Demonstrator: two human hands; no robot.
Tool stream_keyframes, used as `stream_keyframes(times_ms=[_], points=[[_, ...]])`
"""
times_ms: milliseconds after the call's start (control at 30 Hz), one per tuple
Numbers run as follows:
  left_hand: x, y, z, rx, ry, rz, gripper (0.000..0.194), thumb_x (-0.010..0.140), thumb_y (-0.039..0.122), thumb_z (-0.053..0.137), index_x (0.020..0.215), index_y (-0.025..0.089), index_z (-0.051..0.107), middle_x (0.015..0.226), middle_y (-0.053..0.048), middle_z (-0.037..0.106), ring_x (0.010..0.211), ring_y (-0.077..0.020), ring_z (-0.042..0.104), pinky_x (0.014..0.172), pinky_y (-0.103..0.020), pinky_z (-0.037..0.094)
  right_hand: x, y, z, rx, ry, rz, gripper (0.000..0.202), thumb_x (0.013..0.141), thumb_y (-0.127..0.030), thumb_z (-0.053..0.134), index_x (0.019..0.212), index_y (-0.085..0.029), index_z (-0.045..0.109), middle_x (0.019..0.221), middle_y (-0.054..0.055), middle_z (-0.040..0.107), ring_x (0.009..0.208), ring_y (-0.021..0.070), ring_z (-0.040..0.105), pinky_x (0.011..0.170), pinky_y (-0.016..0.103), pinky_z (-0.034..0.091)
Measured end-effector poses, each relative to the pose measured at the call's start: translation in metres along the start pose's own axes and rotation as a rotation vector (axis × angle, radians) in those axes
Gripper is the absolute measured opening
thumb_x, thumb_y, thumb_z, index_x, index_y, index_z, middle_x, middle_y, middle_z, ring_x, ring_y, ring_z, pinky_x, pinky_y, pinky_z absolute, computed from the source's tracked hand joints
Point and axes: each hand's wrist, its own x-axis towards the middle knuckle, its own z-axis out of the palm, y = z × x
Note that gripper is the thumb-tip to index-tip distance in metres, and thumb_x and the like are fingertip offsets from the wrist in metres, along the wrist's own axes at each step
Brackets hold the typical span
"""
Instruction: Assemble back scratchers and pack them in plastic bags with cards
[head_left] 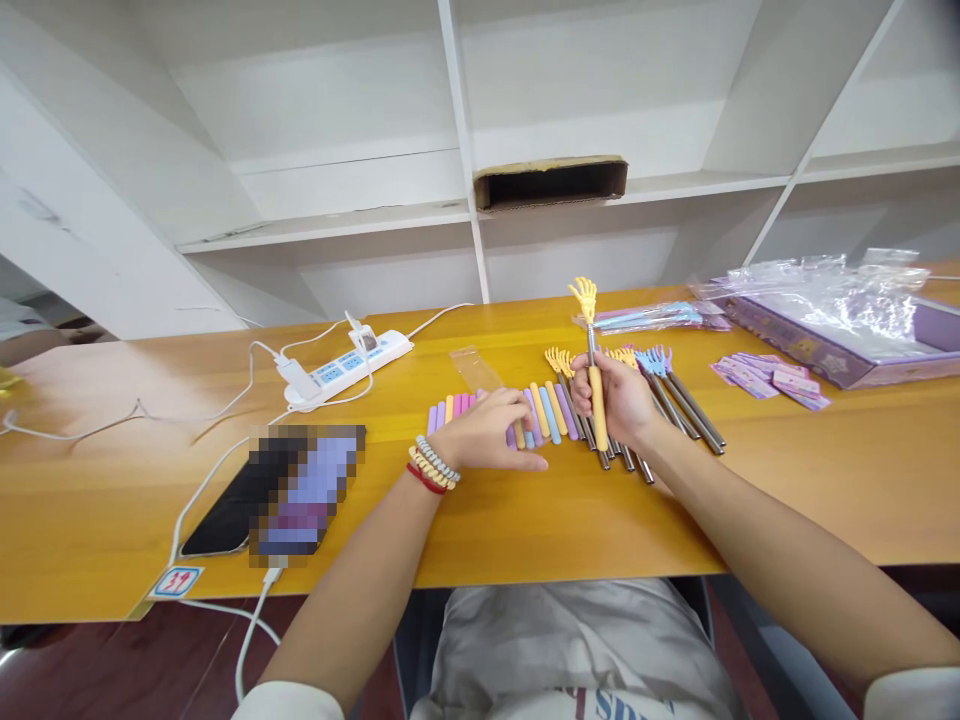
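My right hand [619, 395] is closed around a back scratcher [598, 400] with a yellow hand-shaped head, a metal rod and a yellow grip sleeve. It stands nearly upright, head at the top. My left hand [491, 432] is over a row of coloured grip sleeves [551, 412] in purple, yellow, blue and pink, its thumb stretched out and fingers curved apart. Whether its fingertips touch the sleeves is hard to tell. Behind and beside my right hand lie several more back scratchers [679, 395] with bare metal rods and yellow, blue or purple heads.
A purple box [806, 345] of clear plastic bags stands at the right, near small printed cards [772, 380]. Bagged blue pieces [649, 317] lie behind. On the left are a power strip [349, 368], a black phone [236, 500], a pixelated screen [311, 495] and white cables.
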Motion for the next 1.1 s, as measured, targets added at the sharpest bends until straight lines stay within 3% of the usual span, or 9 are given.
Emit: stream_keyframes(times_ms=[100, 233, 300, 500, 600, 767, 900, 1000, 1100], points=[[-0.001, 0.004, 0.002, 0.032, -0.021, 0.006, 0.041, 0.059, 0.051, 0.073, 0.08, 0.019, 0.058, 0.092, -0.005, 0.055, 0.092, -0.0221, 0.051, 0.085, -0.036, 0.04, 0.001, 0.0, -0.001, 0.055, 0.021, 0.035, 0.029, 0.079, -0.052, 0.048, 0.088, -0.024, 0.052, 0.051, -0.005, 0.037, 0.04, 0.0112, 0.035, 0.038, 0.024, 0.028], [0.001, -0.001, 0.005, 0.081, -0.051, 0.036, 0.007, 0.069, 0.017, 0.061, 0.076, 0.019, 0.06, 0.083, -0.003, 0.058, 0.08, -0.0167, 0.053, 0.079, -0.03, 0.04, 0.003, -0.002, -0.005, 0.117, -0.012, 0.099, 0.044, 0.079, -0.063, 0.041, 0.089, -0.021, 0.053, 0.052, -0.004, 0.042, 0.037, 0.0097, 0.034, 0.033, 0.023, 0.021], [0.002, -0.004, 0.005, 0.119, -0.01, 0.041, 0.009, 0.071, 0.011, 0.053, 0.07, 0.018, 0.059, 0.072, -0.001, 0.057, 0.071, -0.0145, 0.052, 0.073, -0.028, 0.04, 0.004, -0.001, -0.006, 0.106, -0.025, 0.13, 0.045, 0.078, -0.063, 0.042, 0.086, -0.02, 0.053, 0.052, -0.003, 0.044, 0.036, 0.009, 0.035, 0.032, 0.022, 0.02], [0.004, -0.008, 0.003, 0.233, 0.385, 0.041, 0.01, 0.077, 0.016, 0.052, 0.077, 0.017, 0.061, 0.071, -0.002, 0.057, 0.07, -0.0147, 0.051, 0.07, -0.028, 0.041, 0.0, 0.006, 0.002, -0.212, -0.013, 0.232, 0.028, 0.075, -0.041, 0.062, 0.077, -0.019, 0.046, 0.055, -0.001, 0.057, 0.029, 0.0067, 0.039, 0.027, 0.019, 0.017], [0.006, -0.004, 0.01, 0.265, 0.455, 0.12, 0.012, 0.08, 0.017, 0.052, 0.077, 0.018, 0.063, 0.07, -0.002, 0.058, 0.069, -0.0137, 0.05, 0.07, -0.028, 0.04, -0.003, 0.011, 0.007, -0.233, -0.033, 0.235, 0.03, 0.078, -0.044, 0.059, 0.078, -0.019, 0.044, 0.06, 0.003, 0.063, 0.03, 0.0074, 0.042, 0.025, 0.019, 0.017], [0.009, 0.006, 0.019, 0.262, 0.491, 0.147, 0.014, 0.082, 0.022, 0.053, 0.078, 0.02, 0.065, 0.069, -0.002, 0.058, 0.067, -0.0132, 0.05, 0.068, -0.028, 0.038, -0.005, 0.014, 0.007, -0.207, -0.02, 0.125, 0.024, 0.064, -0.017, 0.063, 0.074, -0.02, 0.041, 0.063, -0.001, 0.062, 0.035, 0.0074, 0.047, 0.027, 0.017, 0.025], [0.009, 0.007, 0.016, -0.001, 0.544, -0.1, 0.023, 0.08, 0.04, 0.057, 0.086, 0.018, 0.059, 0.07, -0.001, 0.058, 0.064, -0.013, 0.052, 0.065, -0.027, 0.04, -0.005, 0.015, 0.007, -0.149, 0.016, 0.07, 0.026, 0.061, -0.014, 0.059, 0.077, -0.021, 0.04, 0.065, -0.005, 0.059, 0.036, 0.0066, 0.045, 0.028, 0.018, 0.032], [0.01, 0.003, 0.013, -0.316, 0.566, -0.384, 0.029, 0.084, 0.048, 0.048, 0.08, 0.019, 0.048, 0.066, 0.0, 0.059, 0.058, -0.0118, 0.052, 0.057, -0.025, 0.039, -0.005, 0.014, 0.007, -0.099, 0.007, 0.016, 0.028, 0.06, -0.013, 0.058, 0.078, -0.022, 0.038, 0.073, -0.005, 0.06, 0.037, 0.0053, 0.043, 0.028, 0.019, 0.032], [0.014, 0.0, 0.013, -0.669, 0.53, -0.529, 0.032, 0.082, 0.051, 0.05, 0.083, 0.02, 0.04, 0.066, 0.0, 0.061, 0.054, -0.0115, 0.053, 0.053, -0.024, 0.039, -0.005, 0.013, 0.007, -0.095, -0.026, -0.029, 0.03, 0.06, -0.013, 0.059, 0.078, -0.021, 0.037, 0.078, -0.005, 0.061, 0.038, 0.0043, 0.043, 0.029, 0.018, 0.032]])
